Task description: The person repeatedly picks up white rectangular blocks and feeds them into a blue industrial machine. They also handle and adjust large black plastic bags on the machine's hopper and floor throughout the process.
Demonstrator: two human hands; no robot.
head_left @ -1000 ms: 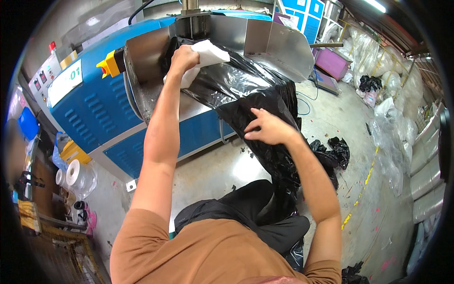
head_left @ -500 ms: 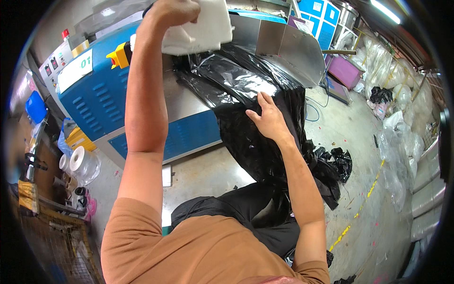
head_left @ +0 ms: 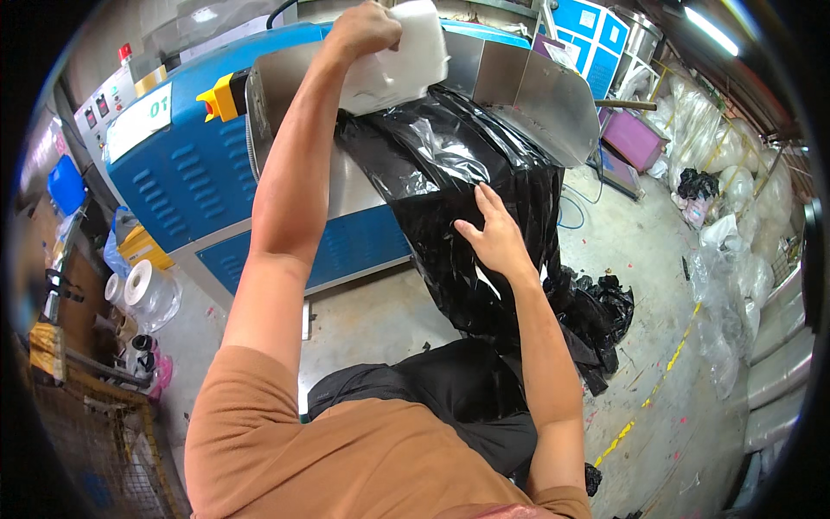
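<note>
Shiny black plastic sheeting drapes over the metal feed tray of a blue machine and hangs down its front toward the floor. My left hand is raised at the top of the view, fingers closed on a white plastic piece. That piece looks like a cut-off container, its lower edge over the far end of the sheeting. Lower and to the right, my right hand lies against the hanging black sheeting, fingers stretched out, gripping nothing.
Steel side plates flank the feed tray. A yellow switch box juts from the blue machine. Crumpled black plastic lies on the floor at right, near clear plastic heaps. Film rolls stand at left.
My left hand and the white piece have shifted right in view, over the tray. My right hand sits slightly lower in view, still spread on the sheeting.
</note>
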